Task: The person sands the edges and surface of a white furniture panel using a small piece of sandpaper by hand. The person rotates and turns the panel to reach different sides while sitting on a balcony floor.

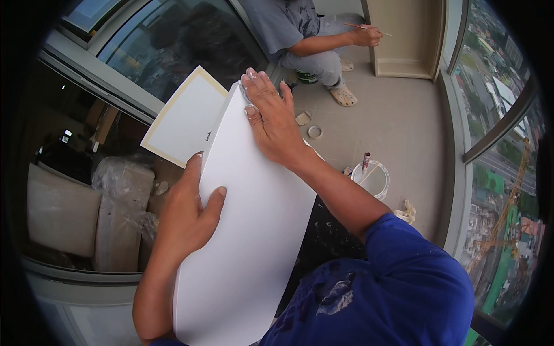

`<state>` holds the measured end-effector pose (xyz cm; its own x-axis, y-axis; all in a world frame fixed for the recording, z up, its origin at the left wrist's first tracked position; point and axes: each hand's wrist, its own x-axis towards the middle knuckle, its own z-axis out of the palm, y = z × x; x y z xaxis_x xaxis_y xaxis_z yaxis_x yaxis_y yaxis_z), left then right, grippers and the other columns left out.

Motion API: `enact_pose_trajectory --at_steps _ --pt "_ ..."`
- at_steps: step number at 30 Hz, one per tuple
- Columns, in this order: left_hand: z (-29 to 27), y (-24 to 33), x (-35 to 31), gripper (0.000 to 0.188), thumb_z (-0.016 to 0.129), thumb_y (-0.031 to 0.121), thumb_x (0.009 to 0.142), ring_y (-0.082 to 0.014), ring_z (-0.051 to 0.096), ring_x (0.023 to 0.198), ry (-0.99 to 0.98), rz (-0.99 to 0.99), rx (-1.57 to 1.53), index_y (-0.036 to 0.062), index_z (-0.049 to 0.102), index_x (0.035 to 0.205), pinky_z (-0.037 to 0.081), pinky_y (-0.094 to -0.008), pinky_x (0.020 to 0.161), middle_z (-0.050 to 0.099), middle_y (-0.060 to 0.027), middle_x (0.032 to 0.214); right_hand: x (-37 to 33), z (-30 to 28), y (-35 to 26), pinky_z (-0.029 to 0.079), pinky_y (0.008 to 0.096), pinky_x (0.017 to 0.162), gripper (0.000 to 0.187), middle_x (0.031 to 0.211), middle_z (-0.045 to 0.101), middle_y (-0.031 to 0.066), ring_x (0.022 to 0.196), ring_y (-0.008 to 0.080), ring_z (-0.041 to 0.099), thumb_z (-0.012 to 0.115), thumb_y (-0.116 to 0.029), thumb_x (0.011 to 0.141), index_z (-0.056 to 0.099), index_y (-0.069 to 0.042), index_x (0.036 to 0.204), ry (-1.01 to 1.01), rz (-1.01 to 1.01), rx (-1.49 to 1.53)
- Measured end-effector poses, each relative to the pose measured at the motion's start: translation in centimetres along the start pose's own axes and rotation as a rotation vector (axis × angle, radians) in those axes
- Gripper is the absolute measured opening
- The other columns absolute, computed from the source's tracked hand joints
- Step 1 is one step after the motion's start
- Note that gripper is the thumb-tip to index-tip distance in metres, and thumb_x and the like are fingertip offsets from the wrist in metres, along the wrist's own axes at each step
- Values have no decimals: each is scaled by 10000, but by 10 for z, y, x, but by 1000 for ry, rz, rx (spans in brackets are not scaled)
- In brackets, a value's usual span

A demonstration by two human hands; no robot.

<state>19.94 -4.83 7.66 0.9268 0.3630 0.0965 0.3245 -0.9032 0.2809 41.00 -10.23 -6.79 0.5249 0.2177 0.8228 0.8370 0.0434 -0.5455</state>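
A long white panel (242, 230) slants across my lap, its far end pointing up and away. My left hand (187, 210) grips the panel's left edge, thumb on the white face and fingers along the side. My right hand (268, 115) lies with stretched fingers on the far end; the fingertips are dusted white. A small pale edge shows under those fingers, but I cannot tell whether it is a separate piece. Just beyond the panel's left edge is a flat white board (187, 112) with a cream border and a small dark mark.
Another person (283, 29) crouches ahead, holding a thin brush (360, 26) near a beige open cabinet (404, 40). On the floor are a tape roll (314, 132), a white bucket (375, 183) and a crumpled rag (407, 212). Plastic-wrapped furniture (124, 190) stands left; windows line the right.
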Motion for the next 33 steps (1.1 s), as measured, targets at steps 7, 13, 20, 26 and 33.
enact_pose_trajectory --at_steps 7,13,20,26,33 --pt "5 2 3 657 670 131 951 -285 709 713 -11 -55 14 -114 425 1509 555 -379 679 734 -285 1037 -91 -9 40 164 619 1256 549 1670 433 134 1567 350 355 493 -183 1099 404 -103 1634 -90 179 -79" --pt "2 4 -3 648 673 134 956 -310 722 748 9 -12 37 -113 426 1501 555 -377 678 726 -292 1062 -17 -6 5 158 612 1259 547 1667 440 130 1567 338 360 490 -182 1101 404 -102 1635 6 36 -24" --pt "1 10 3 639 665 120 958 -331 736 786 -13 -19 58 -127 423 1495 563 -390 695 720 -302 1070 -76 -13 38 145 611 1265 549 1676 423 136 1573 345 348 478 -200 1108 391 -92 1639 -109 148 -136" --pt "10 3 -1 642 665 117 955 -326 721 763 21 -2 -9 -134 424 1494 551 -390 680 717 -304 1064 -47 -6 13 161 604 1266 555 1693 384 165 1596 368 295 471 -209 1110 382 -72 1641 1 147 45" --pt "6 9 6 654 678 125 950 -299 691 716 -3 9 53 -130 429 1499 522 -389 641 716 -296 1041 -25 -3 6 142 582 1282 532 1681 412 158 1590 363 311 484 -183 1106 423 -74 1623 30 86 55"
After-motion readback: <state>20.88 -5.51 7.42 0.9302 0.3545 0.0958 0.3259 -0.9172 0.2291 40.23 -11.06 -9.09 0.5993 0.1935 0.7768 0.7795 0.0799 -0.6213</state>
